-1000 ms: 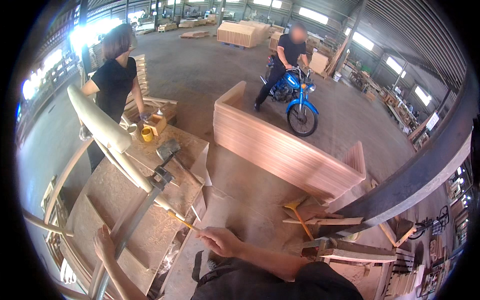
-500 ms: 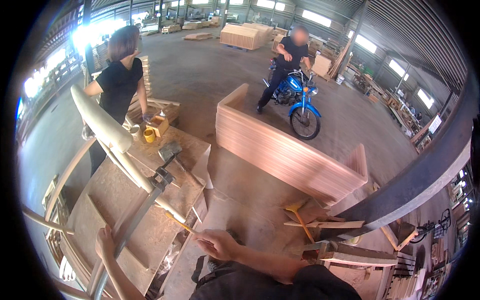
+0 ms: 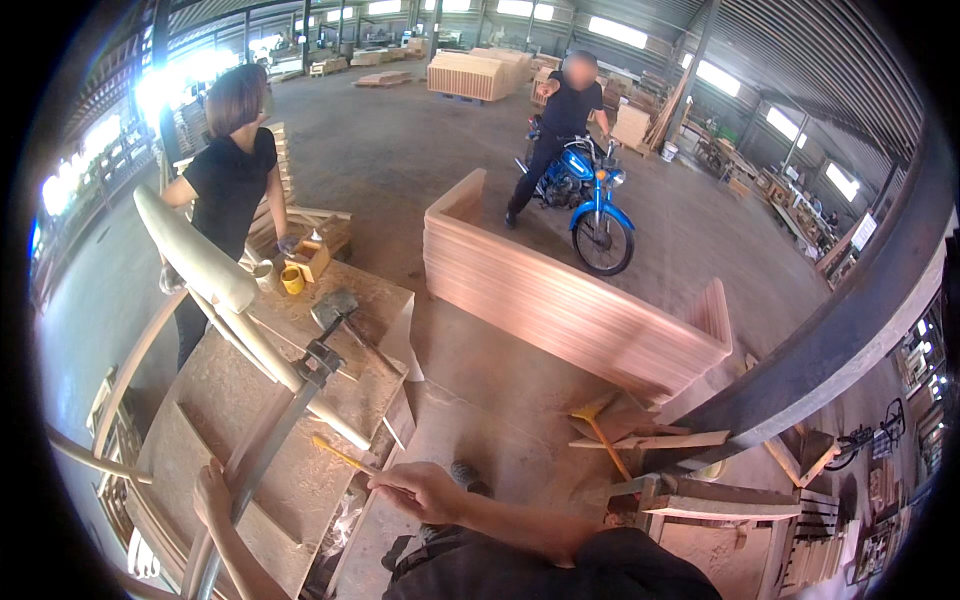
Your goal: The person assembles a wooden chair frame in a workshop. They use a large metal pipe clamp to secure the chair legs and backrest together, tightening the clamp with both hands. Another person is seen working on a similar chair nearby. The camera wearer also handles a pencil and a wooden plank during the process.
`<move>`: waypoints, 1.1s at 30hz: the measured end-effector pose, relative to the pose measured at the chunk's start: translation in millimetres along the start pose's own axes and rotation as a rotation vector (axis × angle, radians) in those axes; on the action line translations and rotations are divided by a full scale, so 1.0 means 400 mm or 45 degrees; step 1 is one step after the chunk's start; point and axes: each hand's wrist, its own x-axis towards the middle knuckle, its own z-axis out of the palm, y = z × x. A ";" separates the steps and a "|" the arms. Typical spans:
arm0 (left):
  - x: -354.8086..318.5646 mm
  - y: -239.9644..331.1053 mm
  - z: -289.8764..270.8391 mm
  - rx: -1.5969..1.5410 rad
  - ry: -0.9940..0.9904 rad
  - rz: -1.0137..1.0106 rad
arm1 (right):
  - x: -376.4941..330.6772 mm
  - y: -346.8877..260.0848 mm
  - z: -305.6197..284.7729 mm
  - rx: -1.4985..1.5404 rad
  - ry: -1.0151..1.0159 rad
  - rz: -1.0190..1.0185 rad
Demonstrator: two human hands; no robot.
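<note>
A long metal bar clamp (image 3: 268, 438) runs across the workbench, its jaw near a pale curved wooden chair frame (image 3: 195, 250). My left hand (image 3: 212, 497) is closed round the clamp's bar and the wood strip beside it; part of its grip is hidden. In my right hand (image 3: 425, 490), fingers pinch a slim brush (image 3: 345, 455) with a yellow tip, held over the bench's near right edge. A mallet (image 3: 338, 308) with a dark head lies on the bench, beyond the clamp jaw.
A yellow cup (image 3: 292, 280) and wooden box (image 3: 312, 260) stand at the workbench's (image 3: 310, 500) far end, by a co-worker (image 3: 235, 180). Stacked curved panels (image 3: 570, 300) stand ahead; behind them a person sits on a blue motorcycle (image 3: 590, 195). A steel beam (image 3: 840, 350) slants at right.
My right hand and the brush have shifted slightly left and closer to me. The person on the motorcycle has raised a hand. My left hand stays on the clamp.
</note>
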 end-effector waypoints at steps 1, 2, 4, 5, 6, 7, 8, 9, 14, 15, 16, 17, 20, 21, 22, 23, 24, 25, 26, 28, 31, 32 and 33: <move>0.003 -0.009 0.005 0.000 0.018 0.015 | -0.004 0.000 0.001 -0.001 -0.008 0.021; 0.011 -0.025 0.016 0.000 0.036 0.029 | -0.010 0.000 0.003 -0.002 -0.017 0.042; 0.018 -0.035 0.023 0.004 0.048 0.047 | -0.021 0.003 0.005 -0.013 -0.033 0.070; 0.020 -0.034 0.024 0.008 0.041 0.049 | -0.026 0.006 0.005 -0.022 -0.040 0.077; 0.021 -0.032 0.025 0.011 0.034 0.051 | -0.031 0.009 0.005 -0.032 -0.048 0.084; 0.019 -0.031 0.025 0.012 0.036 0.062 | -0.035 0.011 0.007 -0.016 -0.030 0.074; 0.017 -0.030 0.025 0.012 0.037 0.073 | -0.037 0.013 0.010 0.001 -0.013 0.063; 0.015 -0.029 0.027 0.011 0.038 0.083 | -0.039 0.014 0.011 0.016 0.003 0.053; 0.026 -0.043 0.028 0.005 0.059 0.078 | -0.036 0.004 0.001 0.042 -0.094 0.173; 0.026 -0.042 0.029 0.003 0.062 0.086 | -0.038 0.009 0.004 0.039 -0.076 0.150; 0.025 -0.040 0.029 -0.002 0.059 0.075 | -0.039 0.013 0.006 0.033 -0.062 0.131; 0.024 -0.038 0.029 -0.005 0.056 0.063 | -0.041 0.017 0.008 0.028 -0.048 0.111; 0.030 -0.045 0.034 0.008 0.061 0.051 | -0.043 0.018 0.007 0.006 -0.044 0.102; 0.033 -0.048 0.036 0.016 0.066 0.051 | -0.043 0.018 0.005 -0.002 -0.049 0.107; 0.034 -0.050 0.037 0.012 0.060 0.053 | -0.044 0.017 0.004 0.005 -0.054 0.116; 0.035 -0.051 0.038 0.007 0.055 0.056 | -0.045 0.017 0.002 0.012 -0.060 0.125; 0.036 -0.051 0.038 0.002 0.049 0.058 | -0.045 0.017 -0.001 0.018 -0.065 0.134; 0.034 -0.050 0.037 -0.001 0.045 0.048 | -0.046 0.013 -0.006 0.009 -0.101 0.183; 0.032 -0.046 0.036 -0.003 0.040 0.037 | -0.046 0.006 -0.012 0.000 -0.138 0.233; 0.031 -0.050 0.037 -0.018 0.051 0.041 | -0.048 0.005 -0.013 -0.012 -0.166 0.271; 0.040 -0.064 0.047 -0.034 0.086 0.070 | -0.058 0.021 -0.006 -0.022 -0.152 0.249; 0.041 -0.065 0.049 -0.027 0.090 0.071 | -0.061 0.024 -0.004 -0.027 -0.155 0.249; 0.042 -0.066 0.050 -0.020 0.094 0.071 | -0.062 0.026 -0.003 -0.032 -0.158 0.249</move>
